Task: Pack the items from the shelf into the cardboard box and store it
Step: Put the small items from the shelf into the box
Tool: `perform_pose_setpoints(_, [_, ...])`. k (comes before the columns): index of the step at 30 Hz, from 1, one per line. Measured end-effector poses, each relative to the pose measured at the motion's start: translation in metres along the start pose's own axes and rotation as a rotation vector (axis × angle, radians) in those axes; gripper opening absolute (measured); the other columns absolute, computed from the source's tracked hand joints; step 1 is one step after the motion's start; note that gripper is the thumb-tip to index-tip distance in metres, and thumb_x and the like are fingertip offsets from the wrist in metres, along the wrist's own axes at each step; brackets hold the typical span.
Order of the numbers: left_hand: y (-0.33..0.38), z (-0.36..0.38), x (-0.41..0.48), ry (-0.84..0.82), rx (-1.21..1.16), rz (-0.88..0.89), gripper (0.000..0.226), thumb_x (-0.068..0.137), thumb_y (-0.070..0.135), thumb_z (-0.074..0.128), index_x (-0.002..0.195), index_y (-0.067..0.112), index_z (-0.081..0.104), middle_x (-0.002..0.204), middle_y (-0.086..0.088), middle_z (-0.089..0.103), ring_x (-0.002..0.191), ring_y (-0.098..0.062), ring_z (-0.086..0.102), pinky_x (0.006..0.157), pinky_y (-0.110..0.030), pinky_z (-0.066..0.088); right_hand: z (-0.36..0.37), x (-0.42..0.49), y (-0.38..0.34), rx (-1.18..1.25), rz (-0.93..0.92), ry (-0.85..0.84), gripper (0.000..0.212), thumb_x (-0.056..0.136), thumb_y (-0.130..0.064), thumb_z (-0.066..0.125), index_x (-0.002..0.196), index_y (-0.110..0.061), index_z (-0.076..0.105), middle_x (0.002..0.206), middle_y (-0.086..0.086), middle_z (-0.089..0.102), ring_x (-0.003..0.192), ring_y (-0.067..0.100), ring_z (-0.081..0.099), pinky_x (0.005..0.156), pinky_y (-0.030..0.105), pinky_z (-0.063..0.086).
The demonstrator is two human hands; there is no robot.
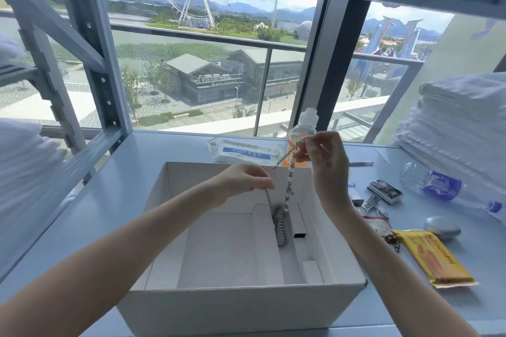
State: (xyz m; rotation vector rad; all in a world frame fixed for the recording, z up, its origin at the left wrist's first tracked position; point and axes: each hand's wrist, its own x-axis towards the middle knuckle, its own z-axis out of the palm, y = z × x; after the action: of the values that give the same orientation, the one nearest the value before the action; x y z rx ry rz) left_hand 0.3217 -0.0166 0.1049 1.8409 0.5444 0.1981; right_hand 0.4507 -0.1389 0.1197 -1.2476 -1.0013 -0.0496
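Left hand (pixel 241 180) and right hand (pixel 325 161) each pinch a chain (pixel 281 227) above the open white box (pixel 246 301); the chain's lower end lies coiled on the box floor.

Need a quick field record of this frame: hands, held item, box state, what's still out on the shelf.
left hand: pinches the chain over the box
right hand: pinches the chain higher up
chain: hangs from both hands, lower end coiled on the box floor
cardboard box: white, open-topped, on the shelf
still outside box: yellow snack packet, lying water bottle, upright bottle, white packet, folded towels
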Motion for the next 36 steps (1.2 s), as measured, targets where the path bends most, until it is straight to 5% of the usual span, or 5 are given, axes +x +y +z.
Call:
perform_pose_setpoints(12, [0.028,-0.031,-0.020,0.358,-0.335,0.317,0.008,0.086,0.020,0.063,0.087,0.015,0.068,0.061,0.010,0.059,0.048,-0.004,0.042,0.047,-0.014,0.038,0.005,0.000,-0.007,-0.032,-0.162,0.177,0.025,0.098,-0.002,0.033,0.094,-0.026,0.034,0.084,0.018,0.057,0.063,0.022,0.059,0.062,0.024,0.052])
perform_pose_setpoints(15, [0.026,-0.038,-0.019,0.619,-0.115,0.413,0.006,0.084,0.021,0.066,0.080,0.019,0.070,0.058,0.012,0.062,0.046,0.000,0.043,0.045,-0.012,0.032,0.003,-0.001,-0.002,-0.095,-0.071,0.026,0.015,0.099,-0.009,0.039,0.090,-0.021,0.037,0.058,0.004,0.050,0.039,0.008,0.044,0.038,0.015,0.038])
perform_pose_setpoints(20, [0.014,-0.064,-0.019,1.008,0.016,0.411,0.008,0.085,0.024,0.063,0.083,0.019,0.069,0.067,0.009,0.065,0.048,-0.001,0.043,0.055,-0.018,0.036,0.011,-0.002,0.010,-0.546,-0.021,-0.425,0.016,0.085,-0.019,0.066,0.086,-0.006,0.057,0.075,0.000,0.059,0.065,0.011,0.055,0.064,0.017,0.046])
perform_pose_setpoints(28, [0.012,-0.055,-0.018,0.977,0.501,0.482,0.007,0.083,0.011,0.063,0.083,0.012,0.070,0.083,-0.001,0.066,0.079,-0.016,0.046,0.073,-0.019,0.027,0.010,-0.005,0.018,-1.018,0.027,-0.894,0.031,0.075,-0.036,0.072,0.090,-0.013,0.058,0.083,-0.002,0.066,0.078,0.018,0.058,0.068,0.030,0.045])
perform_pose_setpoints(36, [0.010,-0.051,-0.021,0.864,0.773,0.492,0.021,0.079,0.044,0.066,0.072,0.025,0.073,0.086,0.014,0.068,0.087,-0.014,0.039,0.076,-0.029,0.022,0.006,0.001,0.009,-0.252,0.153,-0.612,0.018,0.093,-0.026,0.049,0.078,-0.022,0.058,0.068,0.001,0.048,0.062,0.013,0.039,0.056,0.019,0.029])
